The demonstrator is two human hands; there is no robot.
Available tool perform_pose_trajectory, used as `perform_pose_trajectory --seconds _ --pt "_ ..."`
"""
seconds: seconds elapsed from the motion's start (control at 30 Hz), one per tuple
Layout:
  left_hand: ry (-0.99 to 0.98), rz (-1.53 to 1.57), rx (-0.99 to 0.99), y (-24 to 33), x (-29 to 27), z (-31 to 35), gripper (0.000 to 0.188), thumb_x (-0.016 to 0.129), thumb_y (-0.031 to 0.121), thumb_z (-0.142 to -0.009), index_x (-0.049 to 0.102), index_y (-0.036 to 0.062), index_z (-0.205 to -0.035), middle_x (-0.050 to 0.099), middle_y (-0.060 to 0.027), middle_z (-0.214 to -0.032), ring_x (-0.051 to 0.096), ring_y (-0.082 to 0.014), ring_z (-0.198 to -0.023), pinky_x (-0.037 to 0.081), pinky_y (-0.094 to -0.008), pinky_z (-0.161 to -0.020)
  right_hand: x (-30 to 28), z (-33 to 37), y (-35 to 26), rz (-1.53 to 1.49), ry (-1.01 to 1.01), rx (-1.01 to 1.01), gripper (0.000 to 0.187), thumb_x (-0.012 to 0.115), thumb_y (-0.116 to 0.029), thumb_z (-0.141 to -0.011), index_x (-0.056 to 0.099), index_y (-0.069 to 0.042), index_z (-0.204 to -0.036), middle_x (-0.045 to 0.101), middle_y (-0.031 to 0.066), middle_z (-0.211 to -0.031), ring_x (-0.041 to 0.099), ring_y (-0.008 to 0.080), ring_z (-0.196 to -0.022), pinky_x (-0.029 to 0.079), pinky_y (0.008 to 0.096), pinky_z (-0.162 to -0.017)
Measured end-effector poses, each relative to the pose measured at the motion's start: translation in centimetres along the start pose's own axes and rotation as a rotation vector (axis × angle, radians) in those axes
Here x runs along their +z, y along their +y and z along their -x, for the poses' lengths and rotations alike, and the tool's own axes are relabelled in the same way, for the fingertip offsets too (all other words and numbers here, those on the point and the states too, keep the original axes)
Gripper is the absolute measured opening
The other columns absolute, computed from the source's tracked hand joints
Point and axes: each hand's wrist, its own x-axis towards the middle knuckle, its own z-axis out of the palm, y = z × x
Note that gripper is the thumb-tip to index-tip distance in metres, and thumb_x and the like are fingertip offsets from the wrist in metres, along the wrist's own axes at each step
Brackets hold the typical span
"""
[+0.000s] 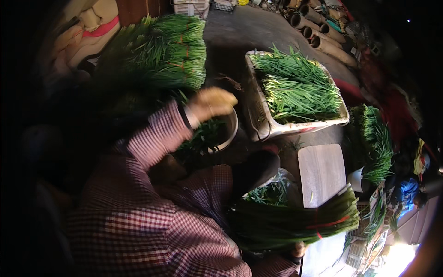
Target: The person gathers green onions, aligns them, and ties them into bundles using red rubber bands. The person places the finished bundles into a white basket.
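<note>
A large bundle of long green garlic chives (295,221), tied with a red band, lies from my lap across a board, its cut ends toward the right. My right hand (298,250) is at the bundle's near side, closed against it; most of its fingers are hidden under the stems and in shadow. My left hand (212,104) is raised over a white bucket (234,129) with dark green leaves in it. Motion blurs its yellowish fingers, and nothing shows in them. The pale rectangular board (321,171) extends beyond the bundle.
A white plastic crate (304,125) of loose chives stands ahead. Tied chive bundles (184,51) are stacked at the far left, with more chives (376,143) at the right. Cylindrical tubes (334,50) lie at the far right. A clear bag (282,177) with green scraps sits beside the board.
</note>
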Motion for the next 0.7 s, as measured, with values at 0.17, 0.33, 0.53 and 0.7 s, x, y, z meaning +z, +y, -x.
perform_pose_trajectory --seconds 0.17,0.33,0.53,0.7 --pt "-0.124 -0.514 -0.246 -4.6 -13.5 -11.3 0.023 0.064 0.011 -0.073 0.059 -0.0003 -0.093 0.061 -0.0061 -0.081 0.057 -0.0132 -0.071 0.048 -0.0273 -0.067 -0.1 -0.2 0.6 -0.012 -0.007 0.088 0.084 0.079 -0.027 -0.053 0.037 -0.001 -0.12 0.049 0.0104 -0.109 0.049 0.0213 -0.096 0.041 0.035 -0.083" --pt "-0.617 -1.691 -0.633 -9.8 -5.8 -15.0 0.029 0.063 0.025 -0.067 0.064 0.0032 -0.086 0.063 -0.0132 -0.082 0.058 -0.021 -0.077 0.046 -0.0346 -0.068 -0.5 -1.1 1.8 -0.031 -0.011 0.176 0.086 0.08 -0.029 -0.052 0.037 -0.001 -0.121 0.049 0.0099 -0.11 0.049 0.0211 -0.097 0.041 0.0349 -0.084" --pt "-0.84 -1.685 -0.868 -20.9 -2.9 -13.4 0.032 0.065 0.024 -0.066 0.063 0.0031 -0.089 0.063 -0.0125 -0.085 0.058 -0.0209 -0.079 0.045 -0.0348 -0.07 -2.0 -1.8 2.7 -0.018 0.019 0.29 0.088 0.081 -0.03 -0.052 0.037 -0.001 -0.122 0.049 0.0094 -0.11 0.049 0.0209 -0.097 0.041 0.0349 -0.084" --pt "-0.895 -1.678 -1.004 -23.7 -4.3 -9.6 0.035 0.067 0.024 -0.064 0.063 0.003 -0.092 0.063 -0.0119 -0.087 0.058 -0.0208 -0.081 0.045 -0.0349 -0.071 -3.4 -2.2 3.7 -0.039 0.008 0.372 0.09 0.082 -0.032 -0.051 0.036 -0.002 -0.122 0.05 0.0089 -0.111 0.049 0.0207 -0.098 0.042 0.0348 -0.084"
